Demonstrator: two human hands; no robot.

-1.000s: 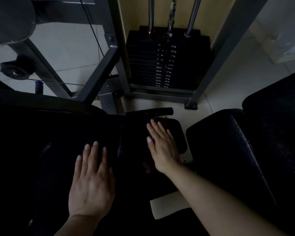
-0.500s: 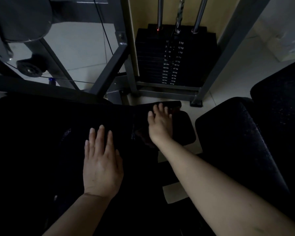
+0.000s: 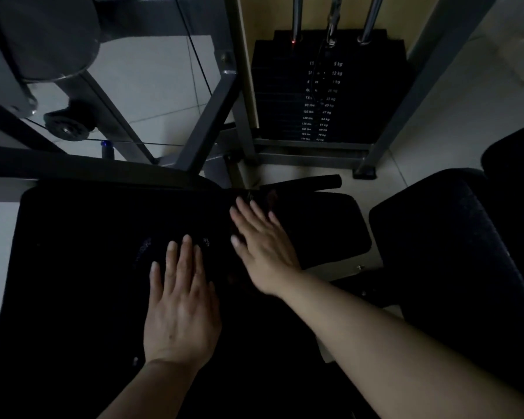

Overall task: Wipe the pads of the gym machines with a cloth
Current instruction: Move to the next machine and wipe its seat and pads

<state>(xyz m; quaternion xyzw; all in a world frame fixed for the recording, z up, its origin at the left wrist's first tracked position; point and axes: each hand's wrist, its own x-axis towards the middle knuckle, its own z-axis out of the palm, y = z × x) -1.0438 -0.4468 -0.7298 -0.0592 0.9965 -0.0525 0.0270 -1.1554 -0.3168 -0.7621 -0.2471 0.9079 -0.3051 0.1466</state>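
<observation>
Across the lower middle of the frame, a wide black pad is pressed by the left hand, its fingers straight and laid flat, nothing gripped. The right hand is laid flat beside it, fingers straight, over something dark; whether that is the cloth cannot be told. Upper centre, a weight stack is seen within a grey frame.

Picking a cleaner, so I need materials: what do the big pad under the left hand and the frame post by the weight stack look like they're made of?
Big pad: likely vinyl or leatherette over foam; matt black, with faint pale scuff marks by the left hand. The dim light leaves this open.
Frame post: looks like painted steel; grey, smooth, straight-edged, dull sheen.
</observation>
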